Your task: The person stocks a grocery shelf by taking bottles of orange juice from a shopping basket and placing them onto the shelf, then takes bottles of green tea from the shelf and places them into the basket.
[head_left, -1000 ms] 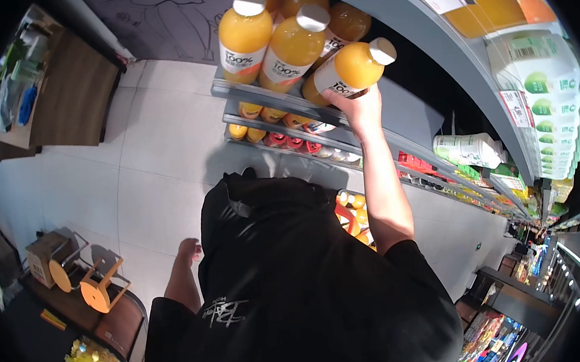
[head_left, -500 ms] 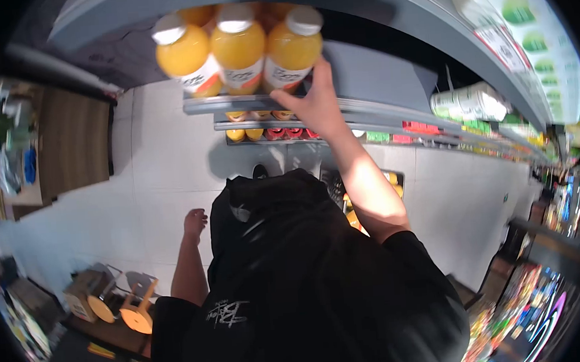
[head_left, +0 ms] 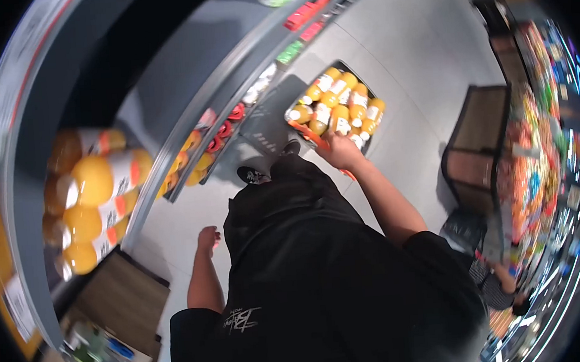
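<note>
My right hand [head_left: 340, 152] reaches down to the near rim of a black basket [head_left: 341, 65] on the floor. Its fingers overlap the nearest orange juice bottle [head_left: 339, 118], and their tips are partly hidden; I cannot tell whether they grip it. Several white-capped juice bottles lie side by side in the basket. An orange handle [head_left: 305, 133] runs along the near edge, close to my right hand. Hanging beside my body, my left hand [head_left: 209, 239] has loosely bent fingers and holds nothing.
To the left, a shelf [head_left: 187, 104] carries more orange juice bottles [head_left: 98, 177]. Lower racks hold red-topped goods [head_left: 224, 128]. A dark bin-like stand [head_left: 474, 144] and colourful packages [head_left: 526, 185] are at the right. Another person [head_left: 495, 284] is at the lower right.
My right hand has left the bottle on the shelf and moved down to the basket. The view has turned right, bringing the whole basket into sight. My left hand still hangs at my side.
</note>
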Tool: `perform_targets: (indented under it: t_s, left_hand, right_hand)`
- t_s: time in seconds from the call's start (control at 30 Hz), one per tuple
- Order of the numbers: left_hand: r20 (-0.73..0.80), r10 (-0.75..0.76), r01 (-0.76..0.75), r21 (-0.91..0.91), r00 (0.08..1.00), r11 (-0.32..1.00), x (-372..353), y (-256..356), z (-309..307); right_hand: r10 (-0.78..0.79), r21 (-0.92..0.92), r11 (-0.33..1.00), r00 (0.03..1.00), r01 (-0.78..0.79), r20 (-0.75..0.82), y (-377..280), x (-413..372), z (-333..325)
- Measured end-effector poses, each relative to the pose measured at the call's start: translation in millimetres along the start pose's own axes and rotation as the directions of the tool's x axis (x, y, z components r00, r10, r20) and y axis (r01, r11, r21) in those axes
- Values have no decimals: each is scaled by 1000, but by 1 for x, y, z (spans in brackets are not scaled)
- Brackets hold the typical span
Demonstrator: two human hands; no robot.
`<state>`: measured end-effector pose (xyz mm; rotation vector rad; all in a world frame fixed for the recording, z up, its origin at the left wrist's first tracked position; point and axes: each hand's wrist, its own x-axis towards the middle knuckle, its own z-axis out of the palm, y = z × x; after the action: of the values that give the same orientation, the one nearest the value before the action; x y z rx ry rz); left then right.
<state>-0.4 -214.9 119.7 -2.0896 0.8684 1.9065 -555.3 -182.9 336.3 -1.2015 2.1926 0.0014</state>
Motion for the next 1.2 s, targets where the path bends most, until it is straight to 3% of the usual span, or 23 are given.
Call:
perform_targets:
  t_s: [0.07,0.13,0.27,0.4,0.47,0.53,0.57,0.67,0.7,0.8,0.93,1.03,1.1,1.2]
  left_hand:
    - [14,29,-30,91,999,995,10,64,-3]
    - [54,146,-152,122,988,981,14,122,5]
    - [172,276,-311,229,946,923,-9,238,65]
    - [419,448,-535,114,790,837,-34,312,173]
    - [532,414,-607,258,739,751,-30,336,229]
    - [585,463,-733,396,665,553,-63,350,287]
    - [629,573,-847,326,526,420,-52,345,309]
    - [494,598,-769,502,631,397,-44,345,347]
    - [487,549,-732,513,679,449,-46,348,355]
    - [595,414,-723,601,689,341,-42,355,361]
    - [631,404,-746,607,663,276,-18,362,360]
    - [601,386,-713,617,700,332,-46,370,370]
    - [579,364,-683,644,729,345,-29,378,372]
    - [621,464,-775,515,632,365,-34,379,374]
  right_hand:
    - [74,28,997,991,-78,112,41,-20,15]
    - [105,86,988,972,-125,210,69,-42,28]
    - [38,291,956,999,-28,-27,91,-74,46]
    - [108,449,886,994,-111,32,101,-72,36]
    - [113,476,873,993,-109,21,110,-67,39]
    - [80,501,864,996,-52,-34,118,-67,50]
    - [64,520,853,997,-31,-46,123,-68,55]
    - [34,593,801,983,82,-181,136,-69,86]
    - [47,627,776,985,68,-164,138,-73,87]
    - [77,765,639,983,79,-166,145,-81,95]
    - [66,913,404,993,64,-99,151,-106,84]
    - [177,923,376,970,87,-164,152,-97,100]
    - [206,894,445,967,47,-153,152,-91,94]
    - [279,867,496,935,54,-218,151,-81,89]
